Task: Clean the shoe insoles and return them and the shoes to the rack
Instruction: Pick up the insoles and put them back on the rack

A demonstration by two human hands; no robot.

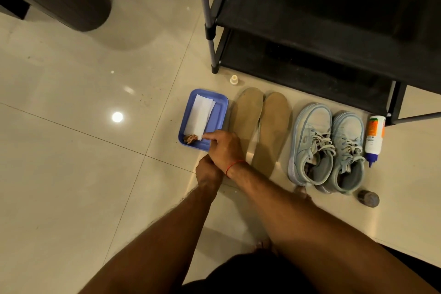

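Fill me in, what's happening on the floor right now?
The person's right hand reaches into the blue tray, fingertip on the near corner of the white wipe; a pinch is unclear. The left hand sits curled beneath the right wrist. Two tan insoles lie side by side on the floor between tray and light blue sneakers, in front of the rack.

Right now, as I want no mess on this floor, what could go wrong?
The bottle lies on its side by the shoes and might leak. A soiled wad sits against the clean tissue in the tray and could dirty it. The right hand, reaching there, could brush the insoles.
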